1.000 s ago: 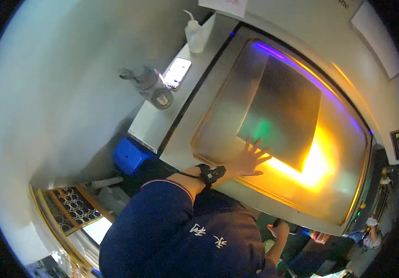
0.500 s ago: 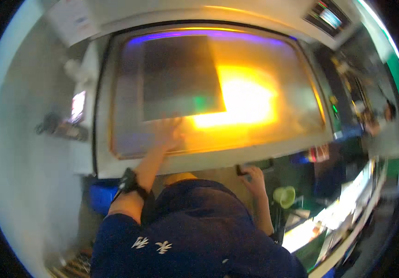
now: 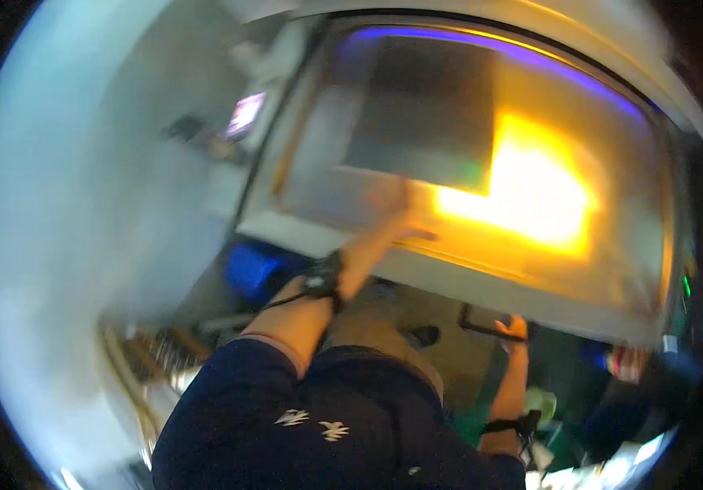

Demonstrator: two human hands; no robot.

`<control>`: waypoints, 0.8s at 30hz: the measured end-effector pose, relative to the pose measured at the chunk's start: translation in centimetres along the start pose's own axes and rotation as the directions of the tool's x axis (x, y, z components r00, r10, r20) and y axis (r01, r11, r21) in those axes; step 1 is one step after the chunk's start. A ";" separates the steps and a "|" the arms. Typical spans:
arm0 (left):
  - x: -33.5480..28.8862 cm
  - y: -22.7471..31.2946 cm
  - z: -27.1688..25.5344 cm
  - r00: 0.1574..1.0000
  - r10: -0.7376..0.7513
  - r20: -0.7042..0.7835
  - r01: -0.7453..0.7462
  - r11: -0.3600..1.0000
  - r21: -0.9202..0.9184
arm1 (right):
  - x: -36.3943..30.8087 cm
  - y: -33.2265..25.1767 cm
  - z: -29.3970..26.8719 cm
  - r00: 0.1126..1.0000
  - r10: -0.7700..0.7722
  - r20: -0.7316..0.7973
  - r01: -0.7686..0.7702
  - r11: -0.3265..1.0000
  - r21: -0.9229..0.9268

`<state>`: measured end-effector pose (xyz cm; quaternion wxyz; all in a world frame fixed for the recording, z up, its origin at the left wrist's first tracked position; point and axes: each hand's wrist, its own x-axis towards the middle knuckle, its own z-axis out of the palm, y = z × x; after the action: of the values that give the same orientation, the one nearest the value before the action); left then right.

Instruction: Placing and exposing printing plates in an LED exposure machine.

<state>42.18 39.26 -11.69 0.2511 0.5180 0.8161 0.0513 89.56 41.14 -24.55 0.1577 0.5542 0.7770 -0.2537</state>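
While the lid (image 3: 466, 282) lies at two o'clock, the left hand (image 3: 388, 211) spreads over its eight-o'clock side, gripping nothing; the right hand (image 3: 515, 328) meets its six-o'clock handle (image 3: 482, 329), closure too blurred to tell. Probably stiff and heavy, it seems best held there.

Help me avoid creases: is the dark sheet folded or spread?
Spread: the dark sheet shows one broad four-sided outline with no visible fold, despite blur.
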 end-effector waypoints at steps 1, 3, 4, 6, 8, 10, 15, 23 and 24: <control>-0.9 0.1 -1.3 0.998 -0.058 0.014 0.056 0.994 0.088 | 2.8 -0.9 0.2 1.000 -0.018 0.012 0.019 0.993 -0.120; -1.2 -0.4 -1.6 0.995 -0.100 -0.017 0.101 0.984 0.144 | 6.3 -2.5 0.3 0.999 -0.018 0.044 0.023 0.993 -0.119; -1.1 0.0 -2.2 0.994 -0.111 0.019 0.107 0.982 0.157 | 7.1 -2.8 0.8 0.998 0.010 0.069 0.000 0.990 -0.139; -1.5 -0.4 -3.3 0.986 -0.163 0.035 0.155 0.971 0.181 | 8.3 -4.0 1.4 0.995 0.024 0.098 -0.006 0.984 -0.178; -1.7 -1.0 -3.8 0.982 -0.176 0.066 0.159 0.966 0.203 | 9.1 -5.9 1.7 0.993 0.027 0.111 -0.004 0.979 -0.205; -1.6 -0.9 -3.6 0.985 -0.170 0.018 0.162 0.965 0.207 | 8.5 -6.6 1.5 0.991 0.061 0.122 -0.032 0.974 -0.223; -1.7 -0.9 -4.0 0.984 -0.178 0.032 0.169 0.969 0.181 | 7.2 -8.2 2.3 0.988 0.086 0.131 -0.056 0.973 -0.222; -0.8 -1.3 -2.7 0.991 -0.131 -0.002 0.130 0.977 0.168 | 3.9 -11.4 2.3 0.989 0.114 0.096 -0.098 0.983 -0.157; -1.0 -1.3 -2.9 0.990 -0.143 0.007 0.139 0.976 0.165 | 3.6 -11.2 2.0 0.989 0.113 0.098 -0.099 0.985 -0.142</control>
<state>40.11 38.24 -9.29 0.2183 0.4782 0.8498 -0.0387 77.71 39.89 -25.64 0.2493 0.5686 0.7524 -0.2202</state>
